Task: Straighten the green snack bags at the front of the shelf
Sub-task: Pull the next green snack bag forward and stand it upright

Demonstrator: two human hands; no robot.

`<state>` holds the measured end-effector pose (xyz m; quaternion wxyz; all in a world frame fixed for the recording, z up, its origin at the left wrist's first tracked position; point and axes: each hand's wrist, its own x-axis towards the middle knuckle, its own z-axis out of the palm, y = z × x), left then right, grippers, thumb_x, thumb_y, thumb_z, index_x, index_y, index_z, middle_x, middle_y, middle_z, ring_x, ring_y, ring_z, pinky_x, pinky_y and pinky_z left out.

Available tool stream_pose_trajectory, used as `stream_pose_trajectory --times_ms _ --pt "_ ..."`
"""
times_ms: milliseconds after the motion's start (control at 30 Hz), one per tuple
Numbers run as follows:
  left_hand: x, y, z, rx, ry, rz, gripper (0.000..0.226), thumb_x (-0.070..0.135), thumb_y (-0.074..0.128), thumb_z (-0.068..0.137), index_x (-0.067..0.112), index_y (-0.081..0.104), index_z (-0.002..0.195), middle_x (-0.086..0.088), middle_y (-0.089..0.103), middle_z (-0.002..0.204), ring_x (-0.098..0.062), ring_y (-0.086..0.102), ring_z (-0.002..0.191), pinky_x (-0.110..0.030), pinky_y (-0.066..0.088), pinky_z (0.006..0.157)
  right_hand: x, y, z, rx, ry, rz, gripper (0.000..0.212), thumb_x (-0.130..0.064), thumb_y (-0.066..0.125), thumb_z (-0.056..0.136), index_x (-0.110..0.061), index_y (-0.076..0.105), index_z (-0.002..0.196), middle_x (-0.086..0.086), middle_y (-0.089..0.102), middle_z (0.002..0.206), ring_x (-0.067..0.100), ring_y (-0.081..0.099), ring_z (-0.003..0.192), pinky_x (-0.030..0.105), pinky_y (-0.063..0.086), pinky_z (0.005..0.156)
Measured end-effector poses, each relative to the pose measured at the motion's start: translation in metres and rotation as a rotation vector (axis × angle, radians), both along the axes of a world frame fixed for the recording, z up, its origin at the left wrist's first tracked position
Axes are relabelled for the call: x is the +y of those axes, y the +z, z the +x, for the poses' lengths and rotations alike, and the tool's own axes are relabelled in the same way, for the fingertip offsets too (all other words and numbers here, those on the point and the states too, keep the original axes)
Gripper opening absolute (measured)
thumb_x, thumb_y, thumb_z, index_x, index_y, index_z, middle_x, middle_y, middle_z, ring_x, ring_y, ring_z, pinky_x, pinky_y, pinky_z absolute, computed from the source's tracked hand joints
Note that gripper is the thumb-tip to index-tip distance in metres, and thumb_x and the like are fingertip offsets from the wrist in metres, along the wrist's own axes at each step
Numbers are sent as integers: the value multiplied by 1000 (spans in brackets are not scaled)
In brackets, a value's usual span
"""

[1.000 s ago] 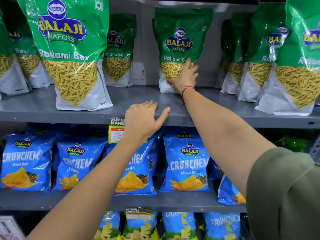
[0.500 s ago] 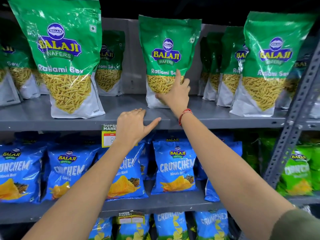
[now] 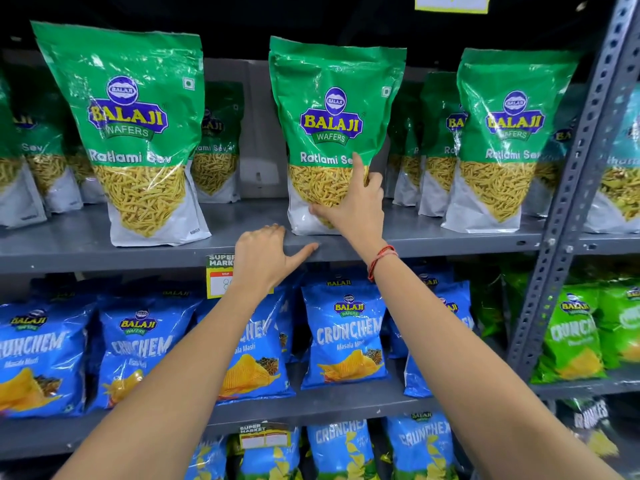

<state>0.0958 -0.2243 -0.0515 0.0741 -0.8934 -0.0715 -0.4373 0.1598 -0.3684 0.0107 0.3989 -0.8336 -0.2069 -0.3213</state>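
Note:
Green Balaji Ratlami Sev bags stand on the grey top shelf (image 3: 450,239). The middle green bag (image 3: 332,109) stands upright near the shelf's front edge, and my right hand (image 3: 353,206) grips its lower right part, fingers spread across the clear window. My left hand (image 3: 266,261) rests on the shelf's front edge just left of that bag, fingers over the lip and thumb stretched right, holding nothing. A left front bag (image 3: 138,126) and a right front bag (image 3: 509,133) stand upright at the front too. More green bags stand behind them.
A grey perforated upright (image 3: 571,188) bounds the shelf on the right. A yellow price tag (image 3: 219,278) hangs on the shelf edge beside my left wrist. Blue Crunchem bags (image 3: 343,337) fill the shelf below, with green Crunchem bags (image 3: 571,337) to the right.
My right hand has drawn the middle green bag forward to the shelf's front edge. The view has tilted upward. My left hand has stayed on the shelf edge.

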Motion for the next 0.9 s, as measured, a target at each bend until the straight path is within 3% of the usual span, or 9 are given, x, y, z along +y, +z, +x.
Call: stream_pose_trajectory --times_ms 667,800,900 --pt "1 -1 1 14 -12 -28 84 83 20 71 9 59 70 -9 65 67 -32 62 61 -30 30 52 -24 -10 -31 -90 -6 16 112 -53 81 61 -24 18 149 11 38 127 33 43 117 41 49 80" --pt "0 0 -1 15 6 -4 87 84 19 68 9 63 76 -10 67 71 -31 63 63 -30 32 53 -29 -18 -28 -121 86 117 115 -56 81 59 -23 19 150 13 37 129 31 42 121 43 45 94" --pt "1 0 1 30 26 10 89 86 17 67 12 64 81 -8 68 75 -28 64 67 -30 34 55 -33 -26 -22 -141 186 253 118 -52 84 60 -18 17 150 13 32 136 20 37 126 28 33 104"
